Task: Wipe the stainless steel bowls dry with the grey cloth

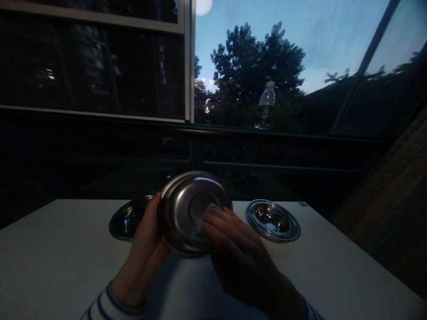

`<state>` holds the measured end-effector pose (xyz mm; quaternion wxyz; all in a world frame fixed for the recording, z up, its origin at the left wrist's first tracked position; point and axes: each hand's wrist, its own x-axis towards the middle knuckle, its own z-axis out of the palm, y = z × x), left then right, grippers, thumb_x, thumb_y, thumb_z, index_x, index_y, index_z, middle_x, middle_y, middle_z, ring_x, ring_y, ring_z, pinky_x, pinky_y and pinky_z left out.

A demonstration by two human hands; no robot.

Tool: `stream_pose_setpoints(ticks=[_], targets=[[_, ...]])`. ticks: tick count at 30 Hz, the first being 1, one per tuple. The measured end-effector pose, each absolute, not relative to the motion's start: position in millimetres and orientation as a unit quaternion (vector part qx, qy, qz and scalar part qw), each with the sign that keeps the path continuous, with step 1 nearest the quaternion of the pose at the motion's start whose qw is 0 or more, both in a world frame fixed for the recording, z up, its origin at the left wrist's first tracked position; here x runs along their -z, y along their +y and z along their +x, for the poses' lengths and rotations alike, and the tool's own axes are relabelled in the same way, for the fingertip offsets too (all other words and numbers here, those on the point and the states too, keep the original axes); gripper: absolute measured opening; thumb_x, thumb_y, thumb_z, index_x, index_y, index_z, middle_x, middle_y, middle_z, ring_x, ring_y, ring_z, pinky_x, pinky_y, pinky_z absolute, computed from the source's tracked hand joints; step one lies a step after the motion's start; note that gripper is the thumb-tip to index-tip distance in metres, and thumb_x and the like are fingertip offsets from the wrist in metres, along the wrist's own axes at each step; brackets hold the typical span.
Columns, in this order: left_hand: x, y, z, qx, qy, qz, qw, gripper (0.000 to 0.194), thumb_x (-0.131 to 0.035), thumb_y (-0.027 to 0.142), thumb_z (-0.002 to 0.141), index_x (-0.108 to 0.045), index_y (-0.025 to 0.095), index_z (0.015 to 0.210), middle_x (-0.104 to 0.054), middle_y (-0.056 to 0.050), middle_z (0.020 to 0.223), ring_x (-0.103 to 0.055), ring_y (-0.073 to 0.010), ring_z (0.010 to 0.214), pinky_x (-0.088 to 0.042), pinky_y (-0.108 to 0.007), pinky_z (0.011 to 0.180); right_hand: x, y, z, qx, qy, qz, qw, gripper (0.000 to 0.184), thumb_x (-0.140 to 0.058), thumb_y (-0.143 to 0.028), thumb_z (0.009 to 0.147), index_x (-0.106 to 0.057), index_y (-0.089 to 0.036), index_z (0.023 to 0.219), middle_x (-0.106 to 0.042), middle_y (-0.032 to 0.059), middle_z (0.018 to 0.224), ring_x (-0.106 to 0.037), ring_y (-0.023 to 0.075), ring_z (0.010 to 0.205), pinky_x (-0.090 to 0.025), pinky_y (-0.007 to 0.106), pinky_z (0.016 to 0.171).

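My left hand [147, 246] grips a round stainless steel bowl [180, 204] by its left edge. The bowl is tilted above the table, its underside facing me. Against that underside my right hand [240, 253] presses a small, light, textured cloth or pad [200, 233] under its fingers. Much of the pad is covered by the fingers, and the dim light hides its exact kind. On the table behind my left hand lies a shiny metal dish or lid [125, 221], partly hidden by the hand and the bowl.
Shallow metal bowls or plates [273, 221] lie stacked on the right of the white table [66, 266]. Beyond the table's far edge is a dark window wall, with a plastic bottle [266, 106] at the glass. A patterned curtain [393, 178] hangs on the right.
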<state>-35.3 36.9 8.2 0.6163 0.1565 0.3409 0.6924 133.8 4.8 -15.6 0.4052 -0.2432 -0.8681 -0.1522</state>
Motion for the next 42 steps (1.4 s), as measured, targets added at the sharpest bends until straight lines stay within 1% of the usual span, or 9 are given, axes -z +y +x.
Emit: stream_pose_setpoints(ticks=[8, 12, 16, 21, 28, 30, 34, 39, 42], targets=[[-9, 36, -33, -0.678, 0.355, 0.151, 0.626, 0.029, -0.041, 0.026, 0.088, -0.065, 0.012, 0.079, -0.067, -0.003, 0.055, -0.066, -0.0175, 0.059, -0.054, -0.03, 0.067, 19, 0, 127, 0.144, -0.88, -0.235, 0.386, 0.042, -0.039, -0.005, 0.079, -0.047, -0.007, 0.12, -0.054, 0.0117, 0.125, -0.037, 0.0207, 0.126, -0.034, 0.041, 0.105], [-7, 36, -29, -0.668, 0.366, 0.164, 0.627, 0.026, -0.045, 0.025, 0.086, -0.065, 0.012, 0.075, -0.067, -0.003, 0.054, -0.064, -0.0158, 0.052, -0.055, -0.028, 0.059, 19, 7, 133, 0.167, -0.872, -0.248, 0.387, 0.041, -0.038, -0.01, 0.083, -0.045, -0.008, 0.123, -0.051, 0.013, 0.129, -0.034, 0.0217, 0.128, -0.032, 0.045, 0.106], [-4, 36, -26, -0.666, 0.36, 0.17, 0.631, 0.025, -0.046, 0.026, 0.086, -0.065, 0.011, 0.08, -0.069, -0.005, 0.06, -0.067, -0.0181, 0.061, -0.055, -0.03, 0.063, 19, 7, 134, 0.176, -0.853, -0.283, 0.401, 0.04, -0.036, -0.01, 0.083, -0.044, -0.006, 0.122, -0.05, 0.0153, 0.129, -0.033, 0.0223, 0.129, -0.033, 0.046, 0.104], [-5, 35, -28, -0.635, 0.37, 0.169, 0.657, 0.024, -0.046, 0.025, 0.086, -0.064, 0.012, 0.078, -0.069, -0.006, 0.062, -0.068, -0.0193, 0.067, -0.055, -0.029, 0.065, 20, 1, 122, 0.173, -0.881, -0.221, 0.381, 0.039, -0.038, -0.012, 0.084, -0.047, -0.01, 0.122, -0.054, 0.0087, 0.126, -0.035, 0.0189, 0.128, -0.032, 0.039, 0.106], [-2, 32, -18, -0.649, 0.401, 0.172, 0.624, 0.02, -0.053, 0.026, 0.082, -0.066, 0.013, 0.079, -0.069, -0.003, 0.059, -0.066, -0.0169, 0.056, -0.055, -0.028, 0.057, 20, 18, 137, 0.211, -0.833, -0.329, 0.392, 0.041, -0.036, -0.01, 0.083, -0.046, -0.003, 0.123, -0.048, 0.0188, 0.13, -0.032, 0.0258, 0.129, -0.035, 0.05, 0.101], [-2, 32, -18, -0.642, 0.401, 0.171, 0.63, 0.02, -0.052, 0.026, 0.082, -0.065, 0.012, 0.076, -0.069, -0.004, 0.058, -0.065, -0.0164, 0.054, -0.054, -0.027, 0.055, 21, 14, 132, 0.201, -0.855, -0.29, 0.38, 0.043, -0.038, -0.012, 0.083, -0.044, -0.004, 0.125, -0.048, 0.0171, 0.131, -0.029, 0.0254, 0.131, -0.034, 0.048, 0.103], [-1, 32, -20, -0.643, 0.4, 0.175, 0.629, 0.02, -0.051, 0.024, 0.083, -0.065, 0.012, 0.076, -0.068, -0.003, 0.057, -0.064, -0.015, 0.052, -0.053, -0.025, 0.053, 19, 7, 126, 0.198, -0.88, -0.239, 0.359, 0.04, -0.039, -0.015, 0.084, -0.047, -0.009, 0.124, -0.052, 0.011, 0.128, -0.035, 0.0227, 0.128, -0.034, 0.044, 0.104], [6, 33, -18, -0.616, 0.416, 0.198, 0.639, 0.017, -0.056, 0.025, 0.08, -0.066, 0.013, 0.077, -0.07, -0.005, 0.061, -0.066, -0.017, 0.055, -0.052, -0.026, 0.054, 18, 10, 130, 0.209, -0.847, -0.306, 0.382, 0.039, -0.035, -0.014, 0.086, -0.048, -0.003, 0.121, -0.049, 0.0165, 0.13, -0.034, 0.0274, 0.128, -0.037, 0.049, 0.101], [10, 33, -19, -0.618, 0.411, 0.206, 0.638, 0.015, -0.059, 0.024, 0.078, -0.065, 0.014, 0.069, -0.069, -0.004, 0.059, -0.064, -0.0143, 0.051, -0.051, -0.023, 0.051, 20, 6, 123, 0.199, -0.877, -0.246, 0.362, 0.038, -0.036, -0.017, 0.087, -0.049, -0.007, 0.122, -0.05, 0.0103, 0.13, -0.031, 0.023, 0.13, -0.033, 0.042, 0.105]])
